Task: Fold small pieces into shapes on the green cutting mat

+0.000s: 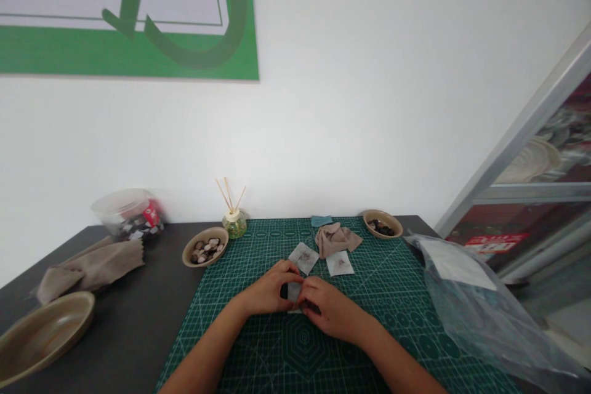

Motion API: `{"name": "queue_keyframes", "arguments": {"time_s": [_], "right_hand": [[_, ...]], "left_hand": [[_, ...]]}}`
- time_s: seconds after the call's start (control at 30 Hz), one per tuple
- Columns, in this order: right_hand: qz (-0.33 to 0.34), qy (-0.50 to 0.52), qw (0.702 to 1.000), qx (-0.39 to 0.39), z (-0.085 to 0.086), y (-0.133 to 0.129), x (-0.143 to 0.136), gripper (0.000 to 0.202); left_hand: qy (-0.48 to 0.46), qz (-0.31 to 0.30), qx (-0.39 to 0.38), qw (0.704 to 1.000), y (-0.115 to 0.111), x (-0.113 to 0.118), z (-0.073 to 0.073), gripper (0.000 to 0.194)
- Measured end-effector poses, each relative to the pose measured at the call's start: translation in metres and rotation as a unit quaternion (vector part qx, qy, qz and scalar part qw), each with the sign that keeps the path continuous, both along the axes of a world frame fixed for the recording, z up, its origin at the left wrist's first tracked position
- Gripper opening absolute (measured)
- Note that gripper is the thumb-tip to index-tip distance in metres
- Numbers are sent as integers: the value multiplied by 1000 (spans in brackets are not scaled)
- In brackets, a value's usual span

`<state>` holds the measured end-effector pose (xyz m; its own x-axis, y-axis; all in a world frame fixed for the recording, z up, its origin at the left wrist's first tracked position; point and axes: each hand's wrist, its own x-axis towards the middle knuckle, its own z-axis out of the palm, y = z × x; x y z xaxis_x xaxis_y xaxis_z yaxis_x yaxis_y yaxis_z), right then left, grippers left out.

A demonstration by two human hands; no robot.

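Note:
Over the middle of the green cutting mat (258, 345), my left hand (272, 288) and my right hand (325, 306) meet at a small white sachet (294, 290). The left thumb and fingers are curled about its left side. On its right side the right fingers are pinched together, and they hide part of it. Just beyond my hands lie two more flat white sachets, one on the left (303, 257) and one on the right (340, 263), each with a dark patch showing through.
Behind the sachets are a crumpled beige cloth (337, 240) and a blue piece (321, 220). Bowls of small pieces stand left (187, 255) and right (398, 226). A reed diffuser (234, 225), plastic tub (120, 206), brown cloth (99, 265), larger bowl (50, 335) and plastic bag (462, 301) surround the mat.

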<state>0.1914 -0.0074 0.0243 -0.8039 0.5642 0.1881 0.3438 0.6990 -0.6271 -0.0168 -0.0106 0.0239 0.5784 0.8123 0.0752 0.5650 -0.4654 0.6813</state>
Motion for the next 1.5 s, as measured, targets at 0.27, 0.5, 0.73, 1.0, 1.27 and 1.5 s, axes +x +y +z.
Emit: {"name": "queue_keyframes", "arguments": {"time_s": [0.27, 0.5, 0.73, 1.0, 1.27, 1.5], "right_hand": [[-7, -5, 1000, -14, 4, 0, 4, 21], [-6, -12, 1000, -28, 2, 1, 4, 19], [-10, -12, 999, -28, 2, 0, 2, 22], [-16, -8, 999, -41, 3, 2, 7, 18], [-12, -6, 1000, -27, 3, 1, 3, 21], [6, -1, 1000, -21, 2, 0, 2, 19]], "left_hand": [[0, -1, -10, 1000, 0, 1, 3, 49], [5, 0, -15, 1000, 0, 1, 4, 51], [6, -1, -14, 1000, 0, 1, 2, 48], [4, 2, -18, 1000, 0, 0, 3, 51], [5, 3, -19, 1000, 0, 1, 3, 49], [5, 8, -15, 1000, 0, 1, 2, 44]]}}
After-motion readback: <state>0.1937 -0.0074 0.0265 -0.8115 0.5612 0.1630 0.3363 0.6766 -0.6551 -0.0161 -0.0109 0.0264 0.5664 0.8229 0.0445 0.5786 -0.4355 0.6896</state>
